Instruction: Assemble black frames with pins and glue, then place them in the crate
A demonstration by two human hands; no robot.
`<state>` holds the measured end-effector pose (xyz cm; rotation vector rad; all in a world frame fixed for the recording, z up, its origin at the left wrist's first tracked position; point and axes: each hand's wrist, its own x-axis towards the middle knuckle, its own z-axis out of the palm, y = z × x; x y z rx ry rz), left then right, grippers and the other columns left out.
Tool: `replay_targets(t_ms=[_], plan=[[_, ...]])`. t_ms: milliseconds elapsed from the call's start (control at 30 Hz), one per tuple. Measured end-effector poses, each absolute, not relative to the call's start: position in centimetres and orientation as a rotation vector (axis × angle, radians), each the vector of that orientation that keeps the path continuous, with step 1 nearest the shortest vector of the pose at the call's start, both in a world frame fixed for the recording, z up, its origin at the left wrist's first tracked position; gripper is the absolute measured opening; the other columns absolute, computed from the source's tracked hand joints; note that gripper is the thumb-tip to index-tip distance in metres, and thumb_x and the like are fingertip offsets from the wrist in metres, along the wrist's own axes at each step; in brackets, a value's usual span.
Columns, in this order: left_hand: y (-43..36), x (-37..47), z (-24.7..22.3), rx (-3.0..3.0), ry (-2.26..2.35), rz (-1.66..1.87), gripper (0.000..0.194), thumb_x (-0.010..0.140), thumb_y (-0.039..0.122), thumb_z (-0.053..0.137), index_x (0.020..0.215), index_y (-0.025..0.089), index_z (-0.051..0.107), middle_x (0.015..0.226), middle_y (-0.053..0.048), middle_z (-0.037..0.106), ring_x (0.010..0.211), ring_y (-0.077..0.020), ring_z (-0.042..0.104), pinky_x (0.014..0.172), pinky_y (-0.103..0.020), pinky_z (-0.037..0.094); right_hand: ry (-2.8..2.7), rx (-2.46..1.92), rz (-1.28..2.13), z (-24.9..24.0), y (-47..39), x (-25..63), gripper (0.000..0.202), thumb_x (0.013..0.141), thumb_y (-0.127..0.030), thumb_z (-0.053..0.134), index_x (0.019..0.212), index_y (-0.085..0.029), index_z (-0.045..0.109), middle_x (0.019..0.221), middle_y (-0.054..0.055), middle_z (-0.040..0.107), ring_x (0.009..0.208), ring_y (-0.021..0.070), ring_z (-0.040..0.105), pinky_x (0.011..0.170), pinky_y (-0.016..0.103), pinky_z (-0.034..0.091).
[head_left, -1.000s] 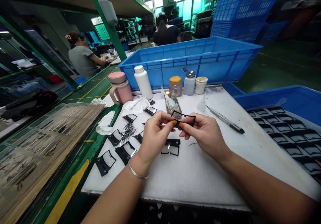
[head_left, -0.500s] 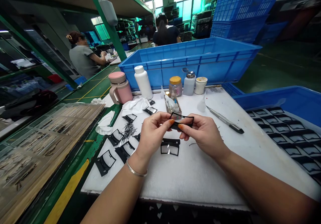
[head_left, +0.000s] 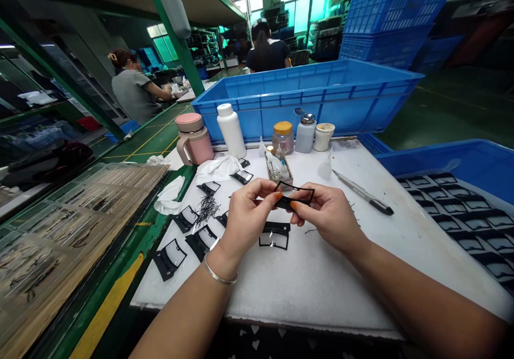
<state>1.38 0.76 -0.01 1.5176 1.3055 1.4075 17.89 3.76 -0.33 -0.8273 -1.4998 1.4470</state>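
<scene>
Between my two hands is a small black frame with a clear window [head_left: 302,202], held just above the white work board [head_left: 297,289]. The thumb and fingers of my left hand [head_left: 252,206] pinch its left end. My right hand [head_left: 327,211] grips the right end, thumb in front and fingers behind. Another black frame [head_left: 274,228] lies flat on the board below my hands. More of the same kind lie to the left, such as a black framed piece [head_left: 171,260], around a pile of thin black strips [head_left: 208,209].
A utility knife [head_left: 363,193] lies at the right. Behind stand a pink mug [head_left: 196,142], a white bottle [head_left: 232,131], a pump bottle [head_left: 305,134] and a big blue crate [head_left: 305,99]. Rows of black frames [head_left: 461,203] fill a bin at the right. Two people sit farther back.
The view has shifted very slightly. Both hands still hold the black frame, which appears turned a little between the fingers.
</scene>
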Motion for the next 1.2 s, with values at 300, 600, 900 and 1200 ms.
replay_targets(t_ms=[300, 600, 900, 1200], plan=[[0.9, 1.4, -0.1, 1.478, 1.276, 1.399, 0.012, 0.083, 0.028, 0.066, 0.085, 0.016, 0.064, 0.079, -0.002, 0.063, 0.069, -0.0129, 0.060, 0.065, -0.024, 0.054, -1.497, -0.833, 1.448, -0.5, 3.9, 17.8, 0.013, 0.075, -0.023, 0.071, 0.078, -0.014, 0.063, 0.061, -0.001, 0.063, 0.051, 0.0129, 0.064, 0.049, 0.023, 0.051], [1.5, 1.0, -0.3, 1.221, 1.130, 1.353, 0.018, 0.079, 0.029, 0.071, 0.083, 0.013, 0.063, 0.077, -0.001, 0.062, 0.064, -0.0094, 0.059, 0.059, -0.020, 0.054, -1.495, -0.820, 1.600, -0.8, 4.5, 18.1, 0.021, 0.081, -0.032, 0.069, 0.089, -0.013, 0.067, 0.072, 0.004, 0.069, 0.058, 0.0129, 0.067, 0.050, 0.021, 0.053], [1.3, 0.6, -0.1, 1.226, 1.110, 1.301, 0.024, 0.084, 0.036, 0.066, 0.095, 0.015, 0.066, 0.092, -0.005, 0.066, 0.078, -0.0131, 0.062, 0.063, -0.021, 0.057, -1.458, -0.834, 1.629, -1.0, 4.7, 18.3, 0.019, 0.081, -0.033, 0.069, 0.080, -0.014, 0.066, 0.068, 0.003, 0.068, 0.055, 0.0117, 0.066, 0.047, 0.018, 0.050], [1.4, 0.5, -0.1, 1.208, 1.133, 1.300, 0.025, 0.081, 0.032, 0.070, 0.093, 0.011, 0.068, 0.088, -0.006, 0.068, 0.070, -0.0111, 0.062, 0.060, -0.018, 0.054, -1.443, -0.851, 1.655, -0.9, 4.7, 18.2, 0.020, 0.080, -0.033, 0.069, 0.077, -0.014, 0.064, 0.065, 0.002, 0.067, 0.051, 0.0113, 0.064, 0.046, 0.018, 0.048]])
